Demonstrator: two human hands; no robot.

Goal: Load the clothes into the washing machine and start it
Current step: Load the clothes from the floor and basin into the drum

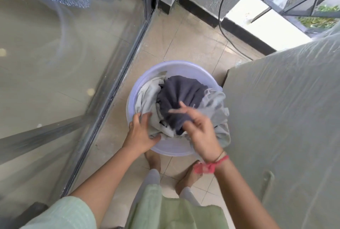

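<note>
Left fingers (139,118): in the head view they lie fairly straight and spread on the pale cloth (147,96). I am gripping nothing. My thumb reaches along the near rim of the basin (176,64).
Left hand (142,133): at the near-left edge of the basin, palm down, touching cloth and rim.
Right fingers (184,106): smeared by motion. One points up and away from me over the dark garment (182,92). I cannot tell whether the lower ones pinch the cloth or only brush it.
Right hand (198,133): over the near-right part of the heap. A red thread (211,166) is tied at my wrist.
Clothes, place: all in the basin on the tiled floor (184,41), just ahead of my bare feet (154,160).
Dark garment, lie: bunched in the middle between my two hands. It is broad at the far rim and narrows toward my right palm, so its long axis runs from far to near.
Pale cloth, lie: along the left wall of the basin, from the far rim down to under my left fingers.
Grey garment (217,105): on the right, spilling over the rim and hanging down on the near-right side, beside my right hand.
Right of basin: a big box under a plastic cover (276,118), close against the rim.
Left of basin: a glass door (64,63) in its track.
Beyond: a black cable (223,26) hanging down the wall.
</note>
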